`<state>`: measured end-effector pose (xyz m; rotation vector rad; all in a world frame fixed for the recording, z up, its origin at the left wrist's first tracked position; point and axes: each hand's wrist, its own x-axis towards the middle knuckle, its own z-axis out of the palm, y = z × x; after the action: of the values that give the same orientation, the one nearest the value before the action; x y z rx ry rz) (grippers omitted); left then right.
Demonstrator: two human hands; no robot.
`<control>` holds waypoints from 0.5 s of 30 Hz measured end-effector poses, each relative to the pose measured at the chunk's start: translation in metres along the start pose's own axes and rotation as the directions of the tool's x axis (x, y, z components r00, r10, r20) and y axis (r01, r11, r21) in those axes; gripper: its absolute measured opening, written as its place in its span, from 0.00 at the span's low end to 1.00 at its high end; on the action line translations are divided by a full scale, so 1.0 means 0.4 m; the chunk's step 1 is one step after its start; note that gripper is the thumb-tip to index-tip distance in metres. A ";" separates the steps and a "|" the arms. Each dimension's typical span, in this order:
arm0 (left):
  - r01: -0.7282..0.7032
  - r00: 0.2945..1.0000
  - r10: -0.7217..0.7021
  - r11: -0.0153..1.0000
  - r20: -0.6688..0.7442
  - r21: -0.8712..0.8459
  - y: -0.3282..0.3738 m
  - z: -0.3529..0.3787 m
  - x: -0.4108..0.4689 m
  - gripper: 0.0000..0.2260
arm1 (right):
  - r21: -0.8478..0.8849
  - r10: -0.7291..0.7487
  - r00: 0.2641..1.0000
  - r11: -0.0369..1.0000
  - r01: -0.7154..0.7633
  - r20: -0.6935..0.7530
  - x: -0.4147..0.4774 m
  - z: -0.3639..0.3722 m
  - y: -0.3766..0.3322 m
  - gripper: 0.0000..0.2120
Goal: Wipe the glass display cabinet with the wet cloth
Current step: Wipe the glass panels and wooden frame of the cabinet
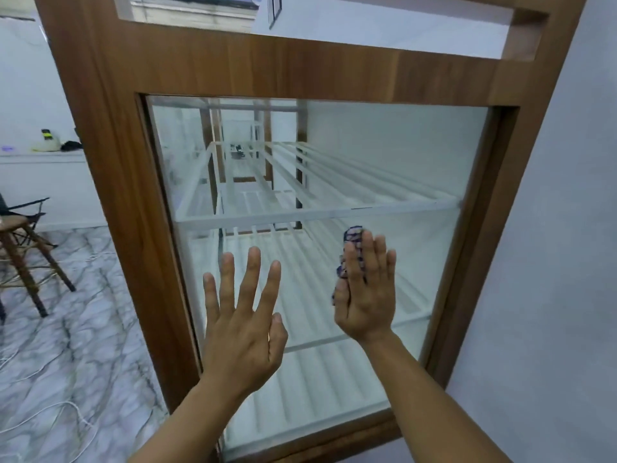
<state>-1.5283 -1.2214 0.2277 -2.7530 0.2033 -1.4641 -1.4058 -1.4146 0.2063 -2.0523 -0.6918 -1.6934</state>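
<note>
The display cabinet has a brown wooden frame [110, 135] around a large glass pane [384, 155], with white slatted shelves behind it. My right hand [365, 289] lies flat with straight fingers on the lower right of the glass, pressing a dark blue patterned cloth [352, 237] against it. Only the cloth's edge shows above and left of the fingers. My left hand [242, 315] is spread flat with fingers apart at the lower left of the pane, holding nothing.
A white wall [551, 262] stands right of the cabinet. A wooden chair [23, 242] sits on the marble-pattern floor [66, 345] at left, where thin white cables lie. A white ledge [43, 157] at far left holds small objects.
</note>
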 end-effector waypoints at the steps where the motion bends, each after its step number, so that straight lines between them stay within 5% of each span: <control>1: 0.018 1.000 -0.018 1.000 -0.001 0.001 0.010 0.008 0.005 0.31 | 0.000 0.018 1.000 1.000 -0.018 -0.013 0.003 -0.013 0.047 0.29; 8: 0.111 0.991 -0.109 0.994 -0.078 0.021 0.036 0.026 0.002 0.30 | -0.010 0.090 0.994 0.996 -0.091 -0.059 0.006 -0.074 0.287 0.27; 15: 0.128 0.977 -0.098 0.980 -0.190 0.150 -0.035 0.042 -0.108 0.28 | -0.010 0.063 0.996 0.998 -0.064 -0.069 -0.120 -0.066 0.316 0.26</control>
<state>-1.5368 -1.2032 0.1839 -2.5426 -0.0694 -1.6793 -1.3581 -1.5373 0.1660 -1.9924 -0.5894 -1.7282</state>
